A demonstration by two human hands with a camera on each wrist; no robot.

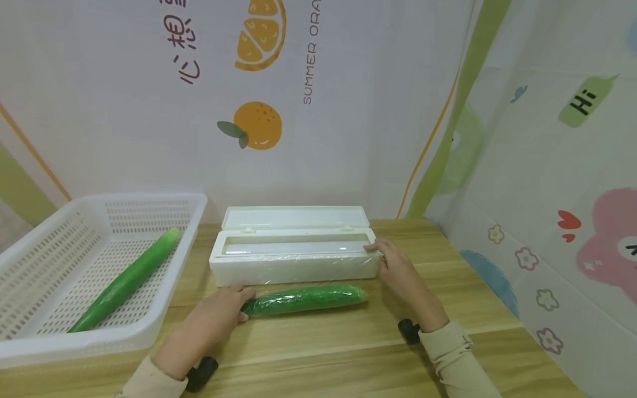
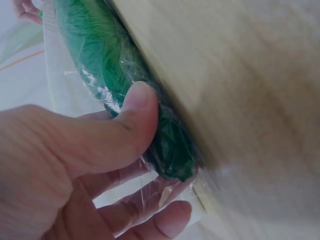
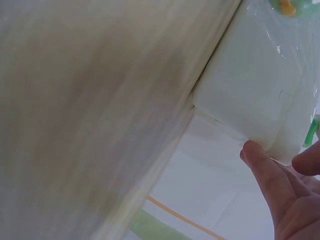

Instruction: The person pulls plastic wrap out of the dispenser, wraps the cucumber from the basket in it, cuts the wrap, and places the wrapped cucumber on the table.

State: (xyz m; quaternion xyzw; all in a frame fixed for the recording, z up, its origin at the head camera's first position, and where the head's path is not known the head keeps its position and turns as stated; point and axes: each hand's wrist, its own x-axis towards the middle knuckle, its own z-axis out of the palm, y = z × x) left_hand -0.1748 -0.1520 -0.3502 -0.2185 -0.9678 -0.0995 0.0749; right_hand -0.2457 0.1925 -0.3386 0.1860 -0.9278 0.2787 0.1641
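Observation:
A cucumber (image 1: 308,299) under shiny cling film (image 2: 122,65) lies on the table in front of a long white cling film dispenser (image 1: 293,271). My left hand (image 1: 219,309) grips its left end, the thumb (image 2: 137,100) pressing the film on the near side and the other fingers behind and below. Film stretches from the dispenser's front edge down over the cucumber. At the dispenser's right end my right hand (image 1: 400,271) holds the top corner, fingertips (image 3: 255,150) against the end wall. A small green piece (image 3: 311,132) shows beside these fingers. The dispenser's lid (image 1: 296,216) stands raised at the back.
To the left stands a white perforated basket (image 1: 191,243) with another cucumber (image 1: 129,282) lying slantwise in it. A printed curtain (image 1: 338,155) hangs right behind the wood-grain table (image 1: 308,354) and along its right side.

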